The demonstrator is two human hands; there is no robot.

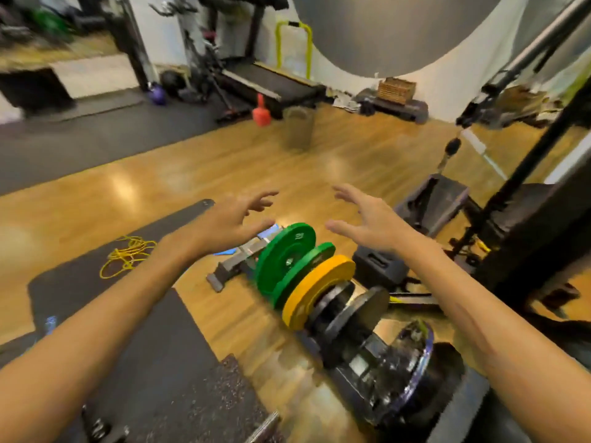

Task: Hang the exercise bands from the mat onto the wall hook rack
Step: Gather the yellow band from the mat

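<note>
Because the yellow exercise bands [128, 255] lie in a loose tangle on the black mat [80, 302], light and limp, gather several loops at once; both hands' fingers [262, 199] are spread, holding nothing.

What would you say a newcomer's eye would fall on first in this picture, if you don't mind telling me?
Most likely the two bare hands, the left hand and the right hand, reaching forward with fingers spread and nothing held. Just below them stands a bright row of weight plates, green then yellow, on the wooden floor. To the left, a tangle of yellow exercise bands lies on the dark mat.
</note>
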